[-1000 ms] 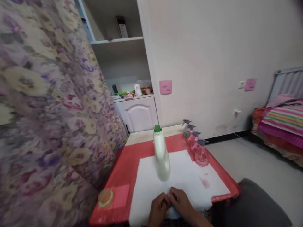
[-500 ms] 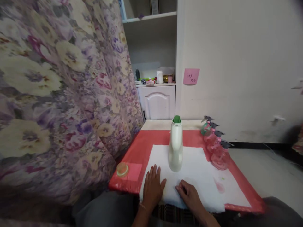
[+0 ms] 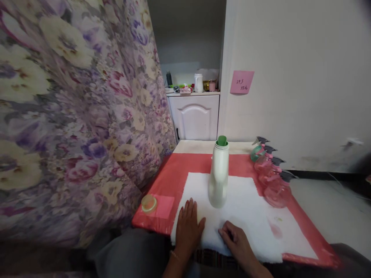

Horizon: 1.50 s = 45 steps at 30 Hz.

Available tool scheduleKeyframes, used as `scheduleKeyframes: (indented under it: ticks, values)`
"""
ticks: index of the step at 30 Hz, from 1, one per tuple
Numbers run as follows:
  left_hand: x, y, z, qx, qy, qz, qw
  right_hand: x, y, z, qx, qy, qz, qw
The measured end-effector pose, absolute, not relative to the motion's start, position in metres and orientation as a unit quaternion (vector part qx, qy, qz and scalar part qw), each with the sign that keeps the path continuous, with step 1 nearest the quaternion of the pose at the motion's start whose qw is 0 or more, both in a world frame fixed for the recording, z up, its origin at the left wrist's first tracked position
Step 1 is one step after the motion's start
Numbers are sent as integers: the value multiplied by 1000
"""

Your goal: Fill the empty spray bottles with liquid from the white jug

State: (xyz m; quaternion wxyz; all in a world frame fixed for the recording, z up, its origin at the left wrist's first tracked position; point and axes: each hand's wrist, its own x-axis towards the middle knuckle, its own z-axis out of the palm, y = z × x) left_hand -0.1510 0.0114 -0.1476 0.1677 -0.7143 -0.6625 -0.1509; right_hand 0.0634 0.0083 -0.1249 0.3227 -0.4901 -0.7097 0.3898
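My left hand (image 3: pixel 188 228) lies flat on a white towel (image 3: pixel 199 184), fingers stretched and the thumb out to the side. My right hand (image 3: pixel 235 240) rests on the same towel, its fingers curled into a loose fist with nothing visible in them. Beyond both hands, apart from them, a pale green detergent bottle (image 3: pixel 218 175) stands upright on the towel. A green pouring spout (image 3: pixel 222 140) pokes out of its uncapped, threaded neck. To the left of my left hand, a round pale yellow-green cap (image 3: pixel 148 203) sits on a pink paper square (image 3: pixel 164 206).
Several spray bottles (image 3: pixel 276 193) with dark trigger heads line the right side of the red-covered table (image 3: pixel 176 166). A stained white sheet (image 3: pixel 297 231) lies at the right. A floral curtain (image 3: pixel 116 127) borders the left; a white cabinet (image 3: pixel 197 117) stands behind.
The camera view has tilted downward and shifted slightly left, so the scene appears displaced. Both hands, the bottle and the cap keep their places on the table.
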Motion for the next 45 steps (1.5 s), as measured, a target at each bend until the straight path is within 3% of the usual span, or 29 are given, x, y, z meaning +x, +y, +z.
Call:
scheduleKeyframes:
  ticks: [19,35,45]
  values:
    - [-152,55,-133,-690,-695,-148,137,68,7,-131,-472,-719,382,338]
    - [-153,67,-128,-666,-726,-116,122,68,8,-129,-465,-736,390,300]
    - [-149,132,-114,-665,-733,-102,99,69,11,-154,-452,-759,355,305]
